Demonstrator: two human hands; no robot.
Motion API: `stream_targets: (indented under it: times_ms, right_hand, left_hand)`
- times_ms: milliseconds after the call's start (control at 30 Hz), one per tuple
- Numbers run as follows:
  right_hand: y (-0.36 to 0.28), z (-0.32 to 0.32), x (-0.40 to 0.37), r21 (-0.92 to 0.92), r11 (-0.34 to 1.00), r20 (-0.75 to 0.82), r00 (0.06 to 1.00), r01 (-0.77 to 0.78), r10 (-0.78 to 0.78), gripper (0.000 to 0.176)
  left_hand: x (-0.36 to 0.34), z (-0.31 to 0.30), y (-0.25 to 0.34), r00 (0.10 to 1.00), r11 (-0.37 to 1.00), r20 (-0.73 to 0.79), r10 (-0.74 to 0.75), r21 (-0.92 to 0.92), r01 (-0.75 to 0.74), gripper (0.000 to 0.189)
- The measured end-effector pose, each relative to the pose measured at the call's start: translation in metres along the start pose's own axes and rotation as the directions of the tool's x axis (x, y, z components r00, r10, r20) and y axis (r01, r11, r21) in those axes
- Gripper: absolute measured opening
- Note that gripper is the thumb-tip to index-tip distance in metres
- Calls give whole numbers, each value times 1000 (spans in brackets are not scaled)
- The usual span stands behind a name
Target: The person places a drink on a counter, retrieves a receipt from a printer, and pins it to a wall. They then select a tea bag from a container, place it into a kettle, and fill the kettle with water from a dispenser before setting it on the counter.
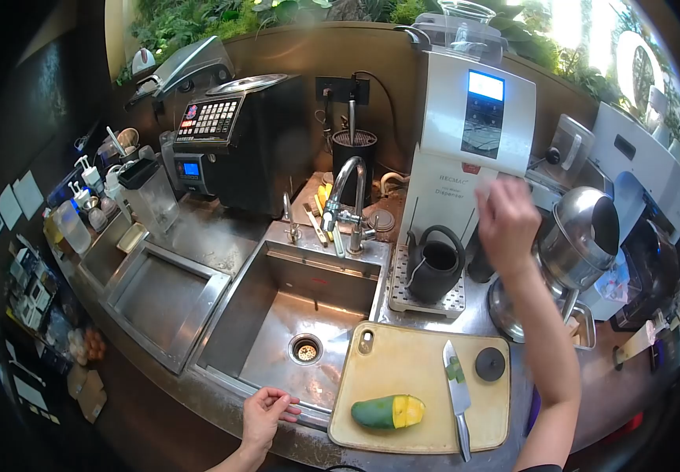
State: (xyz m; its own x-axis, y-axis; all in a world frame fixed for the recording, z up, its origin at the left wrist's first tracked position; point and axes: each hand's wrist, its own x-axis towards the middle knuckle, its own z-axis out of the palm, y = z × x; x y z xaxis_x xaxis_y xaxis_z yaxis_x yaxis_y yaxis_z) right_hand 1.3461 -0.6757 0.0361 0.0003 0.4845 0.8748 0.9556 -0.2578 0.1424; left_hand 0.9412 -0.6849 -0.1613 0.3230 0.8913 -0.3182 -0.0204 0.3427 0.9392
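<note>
My left hand (pixel 264 418) hovers at the front edge of the sink (pixel 226 350), fingers loosely stretched with nothing in them. Up at the right, my right hand (pixel 506 216) is raised in front of the white dispenser (pixel 444 185); its curled fingers are smeared by motion. Between my arms lies a cream cutting board (pixel 403 350). On it rests a green-skinned mango (pixel 375 412), one end showing cut yellow flesh. Beside the mango is a knife (pixel 459 397) with bits of green on its blade. A round black lid (pixel 490 364) sits at the board's upper right corner.
A black pitcher (pixel 436 269) stands on the dispenser's drip tray (pixel 451 303). The faucet (pixel 348 200) arches over the sink's back edge. Right of my forearm stands a shiny metal juicer-like machine (pixel 584 236). A clear blender jar (pixel 151 197) stands at the left.
</note>
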Motion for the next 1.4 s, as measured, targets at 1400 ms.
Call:
stream_targets:
  times_ms: [1400]
  right_hand:
    - [20, -50, -173, 67, 854, 480, 767, -516, 426, 19]
  left_hand:
    - [-42, -60, -18, 997, 997, 44, -68, -41, 70, 13]
